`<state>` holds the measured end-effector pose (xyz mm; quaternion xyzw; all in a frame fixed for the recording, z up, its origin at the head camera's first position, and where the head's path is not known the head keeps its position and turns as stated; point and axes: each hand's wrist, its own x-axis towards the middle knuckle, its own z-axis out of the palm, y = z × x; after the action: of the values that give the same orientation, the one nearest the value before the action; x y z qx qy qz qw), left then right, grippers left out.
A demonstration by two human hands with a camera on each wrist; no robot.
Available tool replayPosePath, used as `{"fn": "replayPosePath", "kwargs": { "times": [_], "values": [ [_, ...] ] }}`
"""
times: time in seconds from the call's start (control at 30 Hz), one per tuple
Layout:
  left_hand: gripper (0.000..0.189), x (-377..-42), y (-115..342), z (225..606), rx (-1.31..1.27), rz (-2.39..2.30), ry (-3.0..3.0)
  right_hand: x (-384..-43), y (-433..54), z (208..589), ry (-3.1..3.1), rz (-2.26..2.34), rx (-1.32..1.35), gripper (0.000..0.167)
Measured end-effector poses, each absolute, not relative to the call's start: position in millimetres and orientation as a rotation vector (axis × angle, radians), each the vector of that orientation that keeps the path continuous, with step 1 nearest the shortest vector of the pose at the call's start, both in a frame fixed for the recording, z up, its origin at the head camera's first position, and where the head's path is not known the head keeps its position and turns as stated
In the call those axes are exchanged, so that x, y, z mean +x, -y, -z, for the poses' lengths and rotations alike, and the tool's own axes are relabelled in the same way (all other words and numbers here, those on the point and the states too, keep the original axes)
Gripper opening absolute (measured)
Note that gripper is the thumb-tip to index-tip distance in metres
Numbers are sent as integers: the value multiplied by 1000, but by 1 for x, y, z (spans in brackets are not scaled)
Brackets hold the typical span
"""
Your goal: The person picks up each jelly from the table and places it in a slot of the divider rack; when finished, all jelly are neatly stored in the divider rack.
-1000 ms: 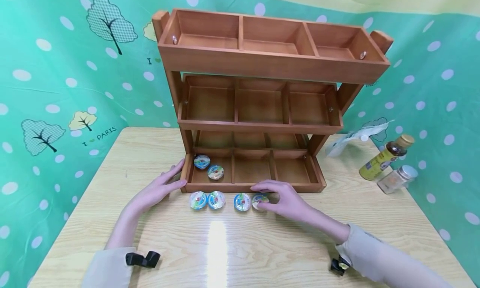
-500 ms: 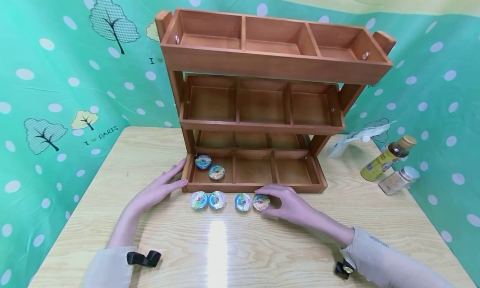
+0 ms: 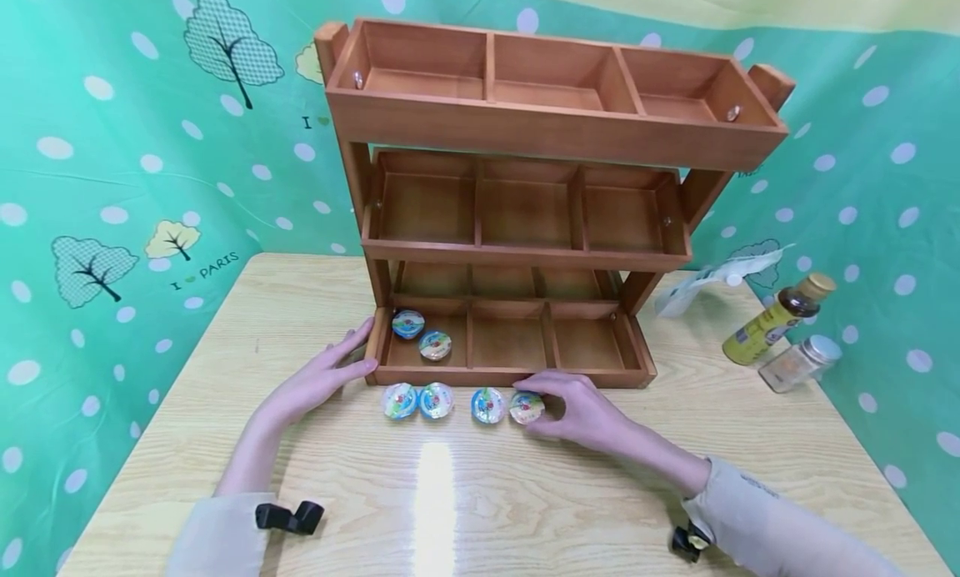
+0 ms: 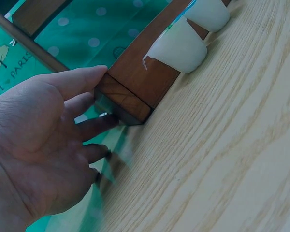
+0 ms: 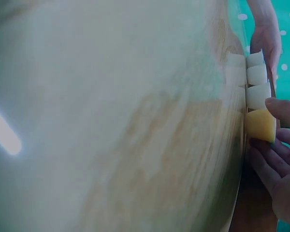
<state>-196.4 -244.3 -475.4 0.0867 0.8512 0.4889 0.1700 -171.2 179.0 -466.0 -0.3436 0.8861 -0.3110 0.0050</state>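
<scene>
My right hand (image 3: 581, 410) has its thumb and fingers curled round the rightmost jelly cup (image 3: 527, 408), which stands on the table in front of the rack. The right wrist view shows this cup's yellow side (image 5: 261, 125), with the thumb at its lid edge. My left hand (image 3: 318, 385) rests with fairly straight fingers against the left end of the wooden rack (image 3: 510, 378); its thumb touches the front corner. Left of the gripped cup stand a jelly cup (image 3: 488, 405), another jelly cup (image 3: 437, 400) and a third jelly cup (image 3: 400, 401), all with printed lids.
Two jelly cups, one at the back (image 3: 408, 323) and one nearer (image 3: 435, 345), sit in the rack's bottom left compartment. At the table's right stand a yellow-labelled bottle (image 3: 768, 327), a clear jar (image 3: 798, 363) and a crumpled plastic bag (image 3: 697, 289).
My right hand's fingers have slid slightly right, uncovering more of the rightmost cup's lid. That cup sits a touch farther from its neighbour. My left hand stays against the rack.
</scene>
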Motion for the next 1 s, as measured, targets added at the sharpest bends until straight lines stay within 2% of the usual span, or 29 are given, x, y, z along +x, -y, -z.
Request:
{"fn": "replayPosePath", "kwargs": {
  "times": [0.27, 0.57, 1.0],
  "values": [
    [74, -196, 244, 476, 267, -1393, -2409, -174, -191, 445, -2799, 1133, -1075, 54],
    [75, -194, 246, 473, 261, -1407, -2407, -194, -188, 421, -2796, 1274, -1093, 49],
    [75, -195, 245, 474, 238, -1379, -2424, -228, -164, 417, -2725, 1568, -861, 41]
  ]
}}
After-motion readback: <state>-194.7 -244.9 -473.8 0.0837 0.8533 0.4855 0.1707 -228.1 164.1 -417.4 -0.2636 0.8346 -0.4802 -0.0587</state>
